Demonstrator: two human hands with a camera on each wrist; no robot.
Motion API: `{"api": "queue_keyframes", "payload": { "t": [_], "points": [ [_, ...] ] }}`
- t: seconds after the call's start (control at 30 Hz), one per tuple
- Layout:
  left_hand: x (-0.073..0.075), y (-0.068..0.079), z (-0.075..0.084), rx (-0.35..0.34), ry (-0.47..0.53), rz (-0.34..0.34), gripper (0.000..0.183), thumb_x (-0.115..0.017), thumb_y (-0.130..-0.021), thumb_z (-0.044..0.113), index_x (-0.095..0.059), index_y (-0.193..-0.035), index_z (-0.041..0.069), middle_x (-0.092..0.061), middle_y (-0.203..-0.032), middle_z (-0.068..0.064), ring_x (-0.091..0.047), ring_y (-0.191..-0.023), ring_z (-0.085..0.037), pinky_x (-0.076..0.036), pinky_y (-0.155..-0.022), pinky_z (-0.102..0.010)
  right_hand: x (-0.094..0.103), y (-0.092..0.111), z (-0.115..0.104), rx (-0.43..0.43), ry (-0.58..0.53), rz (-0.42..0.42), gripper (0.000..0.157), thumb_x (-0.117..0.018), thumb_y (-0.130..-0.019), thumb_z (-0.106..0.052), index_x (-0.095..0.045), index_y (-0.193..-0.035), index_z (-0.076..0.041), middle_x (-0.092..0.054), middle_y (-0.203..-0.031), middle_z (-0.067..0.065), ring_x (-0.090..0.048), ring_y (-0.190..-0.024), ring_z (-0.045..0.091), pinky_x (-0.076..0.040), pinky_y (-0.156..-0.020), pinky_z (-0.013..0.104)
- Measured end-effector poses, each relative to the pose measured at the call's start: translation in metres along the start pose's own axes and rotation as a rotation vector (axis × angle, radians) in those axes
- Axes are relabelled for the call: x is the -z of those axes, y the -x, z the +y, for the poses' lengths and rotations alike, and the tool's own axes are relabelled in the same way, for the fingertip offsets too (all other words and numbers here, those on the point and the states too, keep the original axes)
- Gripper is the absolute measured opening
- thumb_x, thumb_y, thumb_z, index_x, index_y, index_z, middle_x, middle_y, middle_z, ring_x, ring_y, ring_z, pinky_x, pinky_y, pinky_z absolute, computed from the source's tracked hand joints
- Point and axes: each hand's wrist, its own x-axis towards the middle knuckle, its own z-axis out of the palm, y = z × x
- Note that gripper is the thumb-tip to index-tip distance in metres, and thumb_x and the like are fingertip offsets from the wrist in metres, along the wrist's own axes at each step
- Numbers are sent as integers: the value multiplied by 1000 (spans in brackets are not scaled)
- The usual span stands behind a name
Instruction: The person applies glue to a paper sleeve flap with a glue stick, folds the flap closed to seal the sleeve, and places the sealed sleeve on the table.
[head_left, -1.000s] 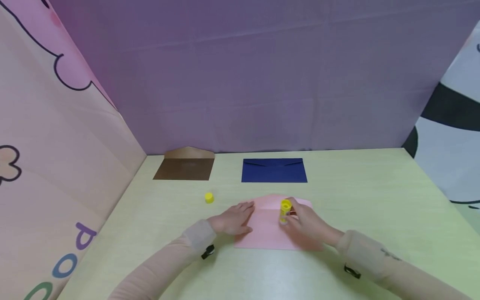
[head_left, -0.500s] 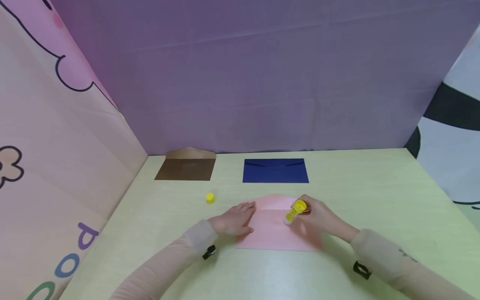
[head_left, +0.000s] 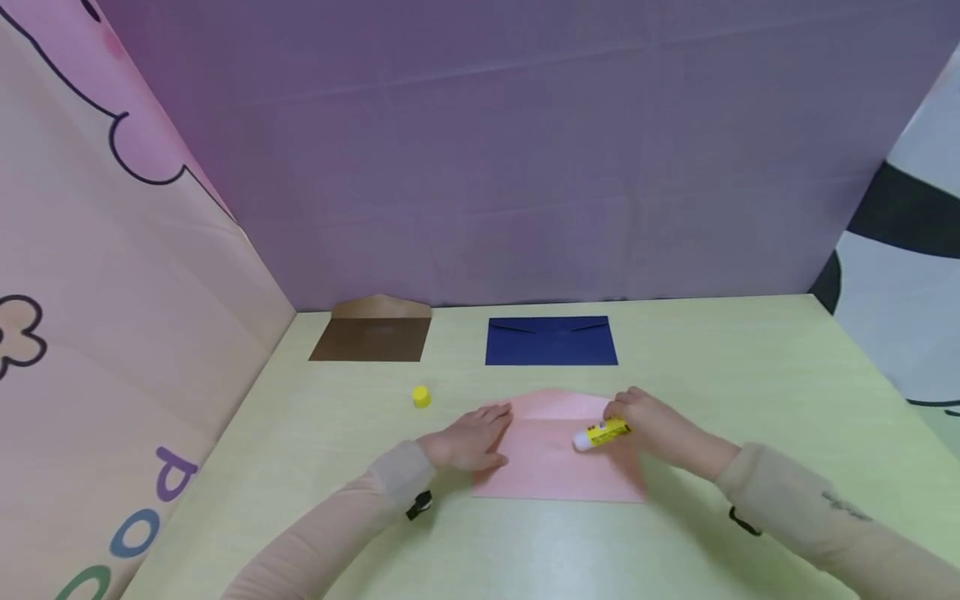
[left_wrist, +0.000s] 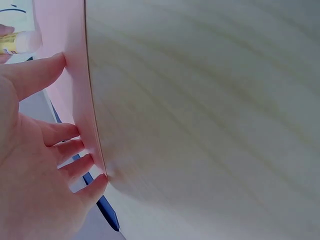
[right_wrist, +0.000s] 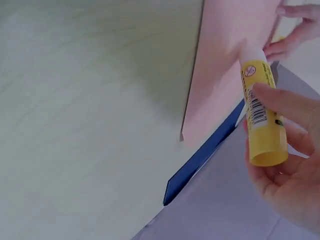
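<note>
A pink envelope [head_left: 540,475] lies on the table with its flap unfolded toward the back. My left hand [head_left: 468,439] rests on its left edge, the fingertips pressing the paper down with fingers fairly straight. In my right hand [head_left: 663,425] I grip a yellow glue stick [head_left: 606,432] between thumb and fingers. The glue stick is tilted low, its white end at the envelope's middle, just below the flap fold. In the right wrist view the glue stick's barcode label [right_wrist: 258,110] faces the camera. Its yellow cap [head_left: 422,397] stands apart on the table, left of the envelope.
A brown envelope [head_left: 371,340] with its flap raised lies at the back left of the pale table [head_left: 750,375]. Beside it, at the back middle, is a dark blue envelope [head_left: 551,343]. A purple cloth backdrop [head_left: 480,167] rises behind the table's far edge.
The glue stick has tipped from nearly upright to lying low, its yellow base swinging right. My right hand has shifted right with it. The left hand stays in place on the pink envelope.
</note>
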Motion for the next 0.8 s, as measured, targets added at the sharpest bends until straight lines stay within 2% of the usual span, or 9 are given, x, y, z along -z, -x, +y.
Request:
{"api": "queue_keyframes", "payload": {
  "t": [0.1, 0.17, 0.4, 0.57, 0.67, 0.8],
  "points": [
    [1, 0, 1, 8, 6, -5, 67, -46, -90, 41, -18, -141, 8, -9, -148, -4, -9, -134, -19, -15, -108, -33, -2, 2, 0, 93, 152, 32, 22, -76, -59, 3, -65, -77, -4, -57, -72, 5, -43, -65, 17, -42, -60, 28],
    [1, 0, 1, 13, 9, -9, 68, -46, -90, 41, -18, -141, 8, -9, -148, -3, -9, -134, -19, -15, -108, -33, -5, 2, -1, 119, 217, 45, 22, -76, -59, 1, -65, -77, -4, -57, -71, 6, -40, -64, 17, -39, -60, 28],
    [-1, -2, 0, 16, 2, -9, 67, -45, -90, 41, -18, -141, 8, -9, -148, -4, -9, -134, -19, -15, -108, -33, -11, 4, -4, 100, 265, 52, 27, -76, -59, 3, -64, -83, -4, -58, -78, 7, -42, -69, 19, -40, -63, 30],
    [-2, -2, 0, 15, 2, 0, 67, -46, -89, 41, -19, -141, 8, -10, -148, -4, -10, -134, -20, -15, -108, -33, -15, 6, -6, 44, 176, 95, 31, -70, -62, 11, -61, -89, -3, -60, -84, 7, -49, -75, 20, -45, -69, 32],
    [-2, -2, -1, 15, 6, 1, 67, -46, -89, 41, -19, -141, 8, -10, -148, -4, -10, -134, -20, -16, -108, -34, -16, 9, -5, -40, 53, 108, 32, -64, -67, 14, -59, -95, -2, -60, -89, 5, -50, -78, 18, -47, -70, 32],
    [-1, -2, 0, 21, 15, -4, 67, -46, -89, 41, -19, -141, 9, -10, -148, -3, -10, -134, -19, -16, -108, -34, -16, 13, -1, -152, -109, 149, 32, -67, -71, 7, -57, -100, -1, -59, -91, 6, -51, -79, 18, -48, -70, 34]
  ]
}}
